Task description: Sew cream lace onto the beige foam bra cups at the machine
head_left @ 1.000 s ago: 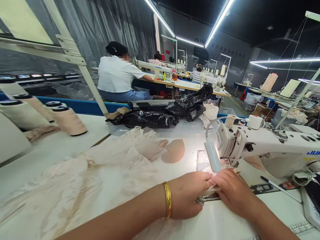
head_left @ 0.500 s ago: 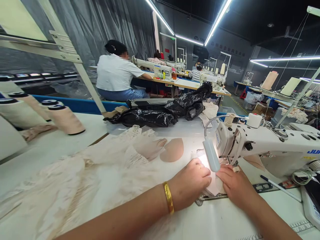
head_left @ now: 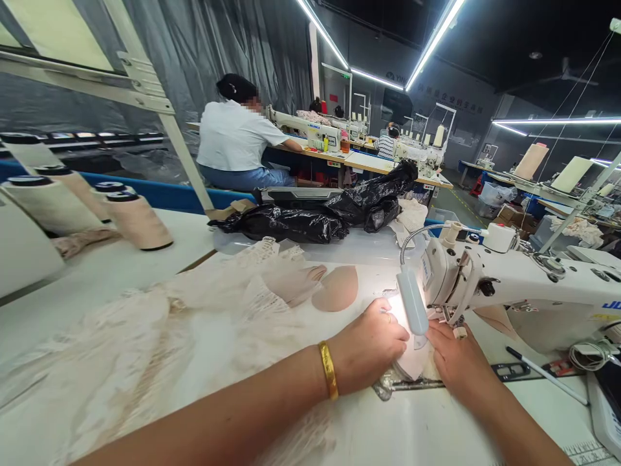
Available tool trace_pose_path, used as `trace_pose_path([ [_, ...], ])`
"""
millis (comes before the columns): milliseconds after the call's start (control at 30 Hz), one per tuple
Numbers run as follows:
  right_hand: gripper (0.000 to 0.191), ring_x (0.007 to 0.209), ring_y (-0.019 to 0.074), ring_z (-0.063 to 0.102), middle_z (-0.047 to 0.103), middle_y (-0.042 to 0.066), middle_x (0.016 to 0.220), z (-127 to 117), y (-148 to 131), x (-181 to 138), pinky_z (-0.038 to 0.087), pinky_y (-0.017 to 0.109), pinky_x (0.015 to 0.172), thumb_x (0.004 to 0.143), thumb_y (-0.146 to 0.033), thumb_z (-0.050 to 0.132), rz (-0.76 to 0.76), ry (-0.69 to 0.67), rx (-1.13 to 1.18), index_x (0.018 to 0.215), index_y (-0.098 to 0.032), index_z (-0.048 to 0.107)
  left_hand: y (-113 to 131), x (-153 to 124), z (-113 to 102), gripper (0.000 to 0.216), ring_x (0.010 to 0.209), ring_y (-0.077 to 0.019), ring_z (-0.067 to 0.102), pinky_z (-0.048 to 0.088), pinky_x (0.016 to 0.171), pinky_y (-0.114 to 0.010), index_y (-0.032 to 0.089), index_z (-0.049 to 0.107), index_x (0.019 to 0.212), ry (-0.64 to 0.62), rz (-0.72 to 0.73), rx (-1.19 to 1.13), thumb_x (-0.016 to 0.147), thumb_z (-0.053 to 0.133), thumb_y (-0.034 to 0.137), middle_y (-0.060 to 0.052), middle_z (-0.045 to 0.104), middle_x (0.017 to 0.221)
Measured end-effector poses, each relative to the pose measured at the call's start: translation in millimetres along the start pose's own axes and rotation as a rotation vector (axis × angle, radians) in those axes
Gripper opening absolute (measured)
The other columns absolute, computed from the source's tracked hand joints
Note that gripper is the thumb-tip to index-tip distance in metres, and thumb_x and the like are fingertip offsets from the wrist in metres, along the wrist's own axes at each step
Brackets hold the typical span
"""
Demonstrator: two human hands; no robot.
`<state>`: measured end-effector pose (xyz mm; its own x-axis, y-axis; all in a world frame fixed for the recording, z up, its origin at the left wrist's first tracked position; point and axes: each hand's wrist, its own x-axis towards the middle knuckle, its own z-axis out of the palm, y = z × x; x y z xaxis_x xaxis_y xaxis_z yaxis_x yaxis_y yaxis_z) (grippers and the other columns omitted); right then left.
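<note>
My left hand (head_left: 371, 343), with a gold bangle on the wrist, is closed with curled fingers on a pale pink fabric piece (head_left: 411, 367). Under the head of the white sewing machine (head_left: 524, 272), my right hand (head_left: 458, 359) lies with its fingers stretched flat along the fabric's right side. A small grey lamp (head_left: 412, 303) on a bent neck lights the work and covers part of the fabric and some right fingertips. Left of the hands spreads cream lace fabric (head_left: 140, 336). Beyond my left hand is a rounded beige fabric piece (head_left: 336, 288).
Black plastic bags (head_left: 291, 222) lie at the table's far side. Thread cones (head_left: 138, 220) stand at left beside a metal frame post (head_left: 182, 155). A pen (head_left: 548, 375) lies right of my right hand. A person in a white shirt (head_left: 237, 136) sits ahead at another machine.
The whole view has shifted slightly, so the background sits further right. My hands stay by the machine head. The fabric between them has turned a little and shows a rounded lower end.
</note>
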<state>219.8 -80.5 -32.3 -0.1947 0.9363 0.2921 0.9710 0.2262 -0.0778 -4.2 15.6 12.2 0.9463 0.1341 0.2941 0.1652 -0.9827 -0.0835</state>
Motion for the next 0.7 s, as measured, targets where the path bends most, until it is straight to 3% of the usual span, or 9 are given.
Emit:
trace_pose_path([
  [167, 0.068, 0.12, 0.0298, 0.063, 0.071, 0.009, 0.131, 4, -1, 1, 0.048, 0.046, 0.098, 0.084, -0.004, 0.048, 0.034, -0.007, -0.009, 0.146, -0.033, 0.054, 0, 1, 4, 0.023, 0.072, -0.0201, 0.058, 0.037, 0.086, -0.045, 0.017, 0.045, 0.061, 0.021, -0.017, 0.007, 0.062, 0.06, -0.001, 0.0, 0.064, 0.073],
  [367, 0.064, 0.114, 0.0297, 0.064, 0.073, 0.01, 0.124, -2, -3, 0, 0.051, 0.044, 0.093, 0.087, -0.004, 0.044, 0.001, -0.011, -0.004, 0.144, -0.029, 0.055, 1, 1, 5, 0.025, 0.068, -0.0187, 0.057, 0.037, 0.086, -0.044, 0.016, 0.043, 0.059, 0.05, -0.02, 0.027, 0.06, 0.06, -0.002, 0.0, 0.061, 0.069],
  [600, 0.03, 0.081, 0.025, 0.066, 0.072, 0.008, 0.087, -17, -4, -3, 0.053, 0.036, 0.069, 0.099, -0.015, 0.04, -0.022, 0.271, 0.126, 0.107, -0.021, 0.068, 2, 0, 4, 0.022, 0.068, -0.0194, 0.059, 0.037, 0.085, -0.044, 0.017, 0.048, 0.062, 0.063, -0.023, 0.05, 0.061, 0.06, -0.002, -0.001, 0.063, 0.069],
  [700, 0.026, 0.086, 0.0249, 0.067, 0.071, 0.009, 0.093, -19, -5, -1, 0.054, 0.037, 0.073, 0.102, -0.018, 0.04, -0.007, 0.304, 0.186, 0.105, -0.021, 0.065, 0, 0, 4, 0.021, 0.067, -0.0191, 0.059, 0.036, 0.084, -0.044, 0.017, 0.05, 0.064, 0.057, -0.029, 0.045, 0.063, 0.06, -0.001, 0.0, 0.064, 0.07],
])
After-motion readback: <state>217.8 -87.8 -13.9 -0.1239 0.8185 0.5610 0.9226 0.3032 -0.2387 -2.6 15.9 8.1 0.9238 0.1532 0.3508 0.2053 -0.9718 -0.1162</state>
